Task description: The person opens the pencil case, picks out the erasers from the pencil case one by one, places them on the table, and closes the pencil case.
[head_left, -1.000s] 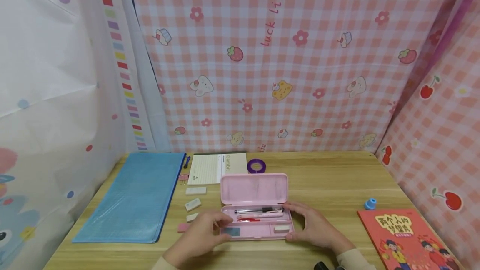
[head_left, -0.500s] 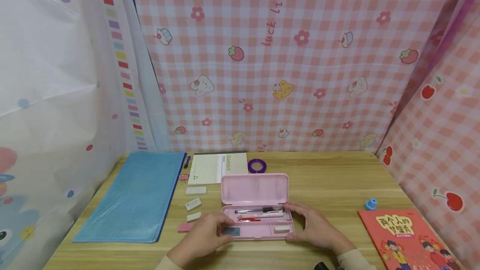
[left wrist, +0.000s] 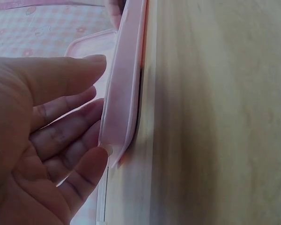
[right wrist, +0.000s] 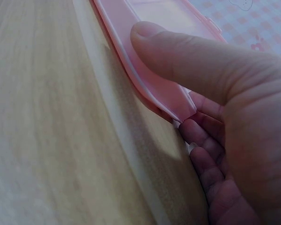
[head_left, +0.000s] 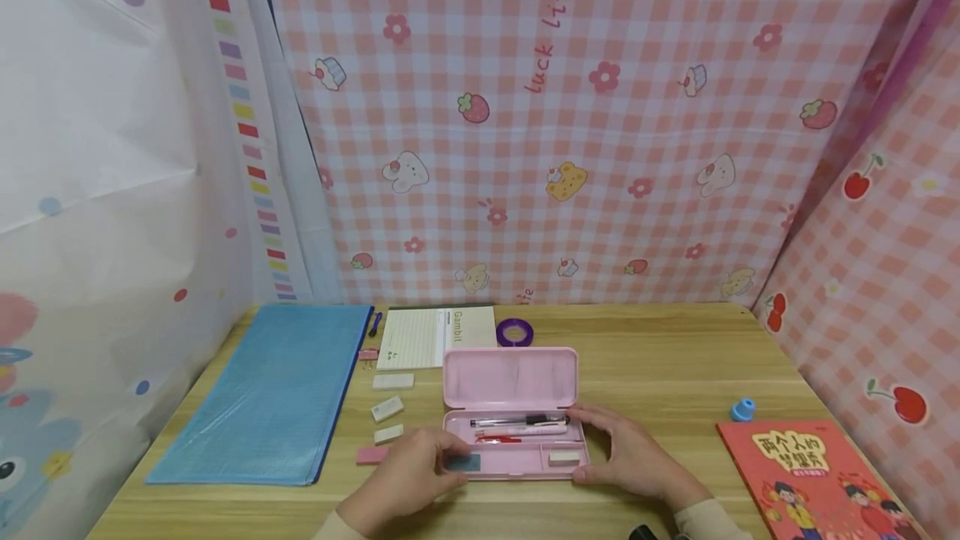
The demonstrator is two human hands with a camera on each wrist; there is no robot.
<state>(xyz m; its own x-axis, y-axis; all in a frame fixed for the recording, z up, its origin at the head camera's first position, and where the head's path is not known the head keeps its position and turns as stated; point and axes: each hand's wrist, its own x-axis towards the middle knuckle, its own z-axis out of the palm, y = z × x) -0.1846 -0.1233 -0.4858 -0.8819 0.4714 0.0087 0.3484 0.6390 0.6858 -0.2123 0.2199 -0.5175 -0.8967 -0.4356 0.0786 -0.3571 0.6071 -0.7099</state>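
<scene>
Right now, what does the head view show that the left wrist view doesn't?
Only the head view shows the case's contents: pens, two erasers in its front compartments, plus the blue folder, the red book and the right hand. Only the left wrist view shows the fingertips against the case's edge close up. Both show the left hand and the pink pencil case.

Blue folder [head_left: 262,394], notepad [head_left: 435,337], purple tape [head_left: 514,332], red book [head_left: 813,473], 4 erasers [head_left: 387,408]

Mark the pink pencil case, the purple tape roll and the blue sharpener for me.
pink pencil case [head_left: 510,377], head view, middle of the raised lid.
purple tape roll [head_left: 514,332], head view, on its ring.
blue sharpener [head_left: 742,410], head view, top of its body.
</scene>
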